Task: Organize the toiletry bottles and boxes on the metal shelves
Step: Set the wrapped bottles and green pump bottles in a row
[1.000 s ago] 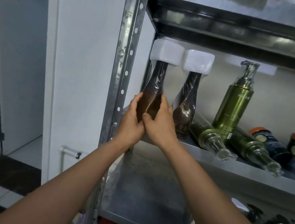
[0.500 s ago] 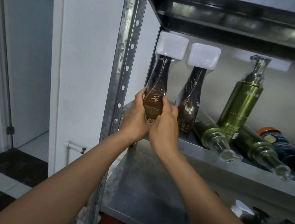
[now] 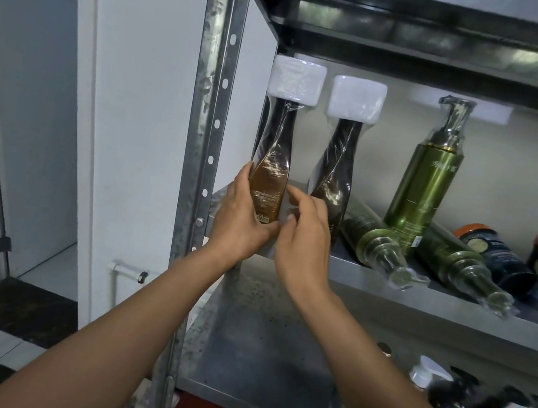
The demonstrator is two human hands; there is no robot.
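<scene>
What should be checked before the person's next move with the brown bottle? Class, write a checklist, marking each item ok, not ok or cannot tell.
1. Left hand grips the brown bottle: ok.
2. Bottle's base seated on the shelf: cannot tell, the hand hides it.
3. Clear of the second brown bottle: ok, apart.
4. Right hand free: ok, fingers relaxed.
5. Green bottles standing: not ok, two lie on their sides.

A stockroom: metal shelves [image 3: 386,291] of shrink-wrapped toiletry bottles [image 3: 432,178].
</scene>
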